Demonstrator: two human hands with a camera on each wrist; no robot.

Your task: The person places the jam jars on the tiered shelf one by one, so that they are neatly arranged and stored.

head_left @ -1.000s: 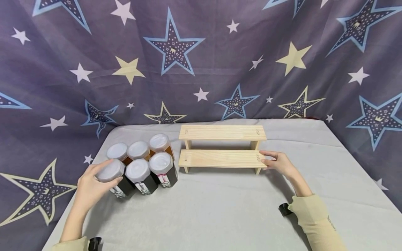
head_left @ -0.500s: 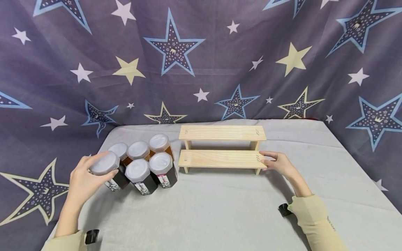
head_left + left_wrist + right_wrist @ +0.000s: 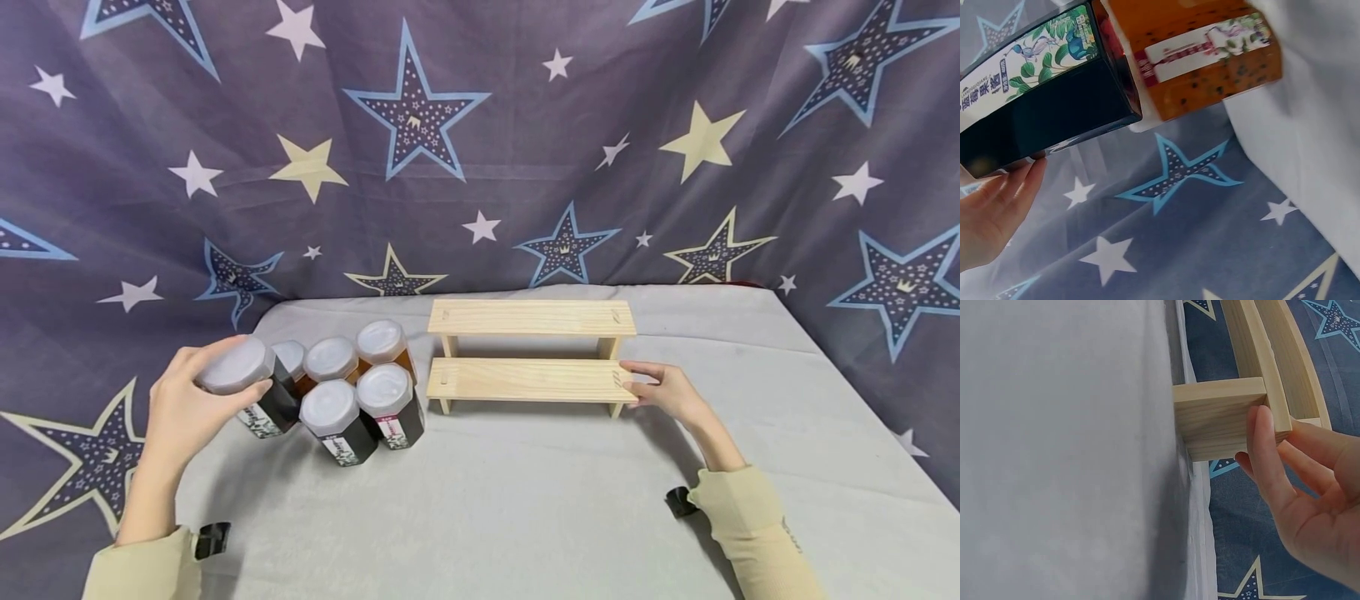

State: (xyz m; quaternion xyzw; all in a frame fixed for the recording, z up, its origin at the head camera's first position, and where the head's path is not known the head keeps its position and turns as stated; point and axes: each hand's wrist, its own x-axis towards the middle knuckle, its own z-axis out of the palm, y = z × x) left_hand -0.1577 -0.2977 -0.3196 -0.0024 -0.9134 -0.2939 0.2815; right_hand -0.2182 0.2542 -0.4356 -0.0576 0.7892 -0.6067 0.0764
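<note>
Being pinched by the right hand [image 3: 673,396], a pale two-tier wooden stand [image 3: 531,317] is seemingly steadied; at left, a black hexagonal jar [image 3: 280,405] is gripped by the left hand [image 3: 177,407].

L wrist cam: dark jam jar [image 3: 1054,115], white label [image 3: 1035,62] reads 蓝莓果酱 (blueberry jam); other txt too small. Amber jar [image 3: 1216,84] w/ label [image 3: 1194,55]: chars too blurry. Head cam: jar txt illegible.
</note>
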